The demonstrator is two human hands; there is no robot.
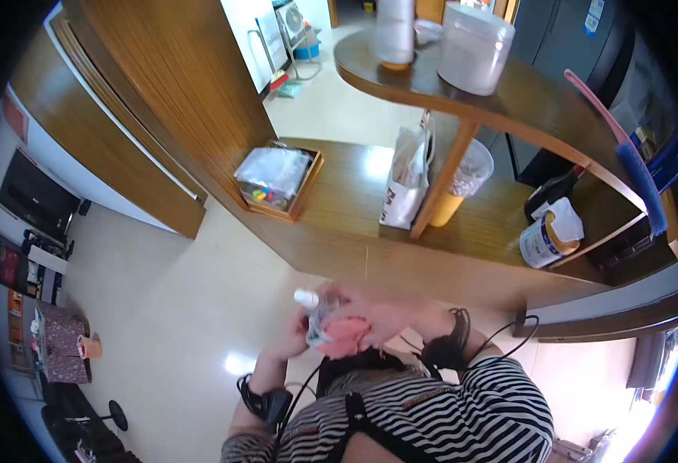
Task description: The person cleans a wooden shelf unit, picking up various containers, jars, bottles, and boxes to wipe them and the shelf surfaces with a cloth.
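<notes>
In front of my striped top, my two hands are close together at waist height. My left hand is closed around the side of a clear bottle with a white top. A crumpled pink cloth lies against the bottle, under my right hand. The right fingers curl over the cloth and reach toward the bottle, somewhat blurred. The bottle's lower part is hidden behind the cloth and fingers.
Ahead stands a wooden shelf unit holding a tray of small items, a paper bag, a yellow-based bin and a tin. A white-lidded jar stands on the upper shelf, and a blue duster hangs at right.
</notes>
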